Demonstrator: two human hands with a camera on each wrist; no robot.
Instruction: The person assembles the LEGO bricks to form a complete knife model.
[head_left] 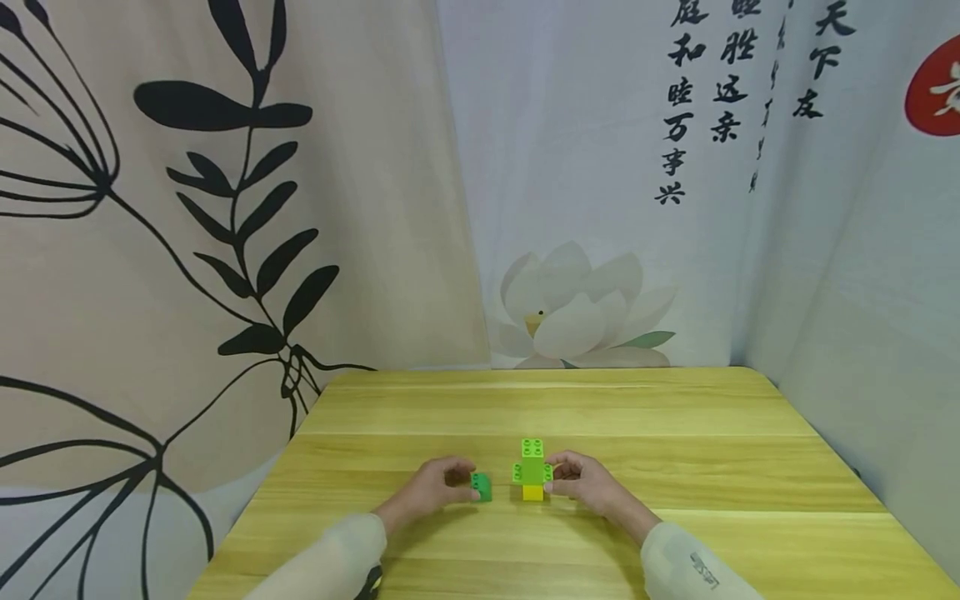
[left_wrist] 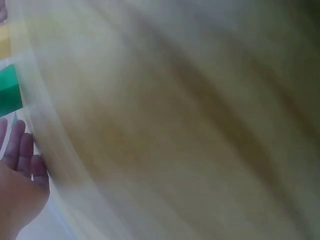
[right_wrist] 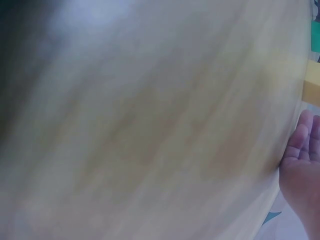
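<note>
On the wooden table, the left hand [head_left: 441, 483] pinches a dark green toy brick [head_left: 484, 487] at its left end, thumb in front and forefinger behind. To its right stands a small build [head_left: 532, 469] of lime green bricks on a yellow brick, with a short stub on each side. The right hand [head_left: 588, 483] holds its right stub between thumb and forefinger. In the left wrist view the green brick [left_wrist: 10, 91] is beyond the fingers [left_wrist: 25, 150]. The right wrist view has the yellow brick [right_wrist: 312, 84] above the fingers [right_wrist: 300, 137], cut by the frame edge.
The wooden table [head_left: 637, 408] reaches back to a hanging cloth [head_left: 375, 208] with printed plants and writing. Another pale cloth [head_left: 862, 292] hangs along the right side. Both wrist views are mostly blurred table surface.
</note>
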